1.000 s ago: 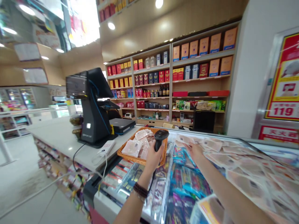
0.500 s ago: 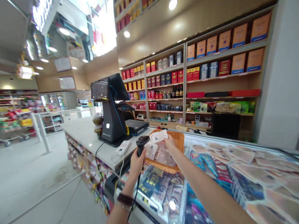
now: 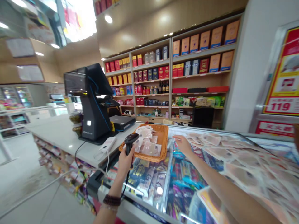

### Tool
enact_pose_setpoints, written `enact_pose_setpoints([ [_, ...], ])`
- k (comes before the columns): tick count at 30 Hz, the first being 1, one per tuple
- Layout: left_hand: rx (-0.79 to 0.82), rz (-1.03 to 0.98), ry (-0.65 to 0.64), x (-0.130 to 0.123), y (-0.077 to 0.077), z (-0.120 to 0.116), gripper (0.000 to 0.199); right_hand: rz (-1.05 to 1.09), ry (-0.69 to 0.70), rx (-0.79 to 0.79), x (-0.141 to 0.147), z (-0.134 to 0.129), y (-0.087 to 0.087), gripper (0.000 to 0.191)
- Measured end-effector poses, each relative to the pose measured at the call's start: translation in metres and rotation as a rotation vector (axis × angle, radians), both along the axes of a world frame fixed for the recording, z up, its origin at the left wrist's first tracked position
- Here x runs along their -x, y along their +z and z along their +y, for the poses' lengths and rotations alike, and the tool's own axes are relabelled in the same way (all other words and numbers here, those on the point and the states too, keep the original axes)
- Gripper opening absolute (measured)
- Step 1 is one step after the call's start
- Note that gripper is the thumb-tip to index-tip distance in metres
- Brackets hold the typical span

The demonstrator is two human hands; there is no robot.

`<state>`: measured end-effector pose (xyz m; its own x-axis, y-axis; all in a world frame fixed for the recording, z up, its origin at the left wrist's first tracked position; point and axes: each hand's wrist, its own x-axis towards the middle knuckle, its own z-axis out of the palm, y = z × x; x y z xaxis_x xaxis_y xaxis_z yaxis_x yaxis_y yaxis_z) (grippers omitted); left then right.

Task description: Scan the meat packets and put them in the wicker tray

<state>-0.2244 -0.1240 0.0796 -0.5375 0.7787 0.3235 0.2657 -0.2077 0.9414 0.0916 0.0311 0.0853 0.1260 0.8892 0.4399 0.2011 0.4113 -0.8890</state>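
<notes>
Comparing this moment with half a second ago, we find our right hand (image 3: 184, 145) drawn away from the wicker basket (image 3: 164, 140), where it held a packet, to a spot just right of the rim, above the glass-topped case (image 3: 130, 199). Its fingers reach out loosely with nothing visible between them, so we judge that the packet now lies among the bagged packets (image 3: 151, 148) in the basket and that this hand is free. More flat packets (image 3: 243, 174) spread over the glass to its right. Our left hand (image 3: 125, 160) is wrapped round the grip of the black scanner (image 3: 131, 138), holding it up at the basket's near left corner. The scanner's grip, mostly hidden by our fingers, runs nearly upright, while its head lies across the top, long axis sideways, right end tipped slightly up toward the basket; we cannot tell which end has the reading window. Its dark cable (image 3: 126, 183) hangs below. Farther left, the till (image 3: 93, 115) stands on the white worktop (image 3: 53, 124).
</notes>
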Motion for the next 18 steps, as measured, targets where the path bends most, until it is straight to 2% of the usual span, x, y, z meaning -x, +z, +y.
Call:
enact_pose_setpoints([
  [3, -0.005, -0.017, -0.157, -0.030, 0.006, 0.010, 0.063, -0.029, -0.153, 0.038, -0.074, -0.015, -0.002, 0.020],
  [6, -0.028, -0.053, -0.315, -0.073, 0.010, 0.022, 0.062, -0.105, -0.368, 0.059, -0.144, -0.028, -0.002, 0.018],
  [10, -0.077, -0.080, -0.477, -0.136, 0.014, 0.035, 0.060, -0.130, -0.591, 0.098, -0.213, -0.042, -0.008, 0.029],
  [12, -0.044, -0.074, -0.556, -0.166, 0.015, 0.040, 0.061, -0.136, -0.637, 0.142, -0.232, -0.047, -0.014, 0.039],
  [15, -0.016, -0.090, -0.635, -0.202, 0.011, 0.046, 0.062, -0.126, -0.643, 0.192, -0.240, -0.049, -0.021, 0.048],
  [18, 0.028, -0.109, -0.692, -0.224, 0.001, 0.049, 0.059, 0.128, -0.552, 0.184, -0.232, -0.042, -0.020, 0.049],
])
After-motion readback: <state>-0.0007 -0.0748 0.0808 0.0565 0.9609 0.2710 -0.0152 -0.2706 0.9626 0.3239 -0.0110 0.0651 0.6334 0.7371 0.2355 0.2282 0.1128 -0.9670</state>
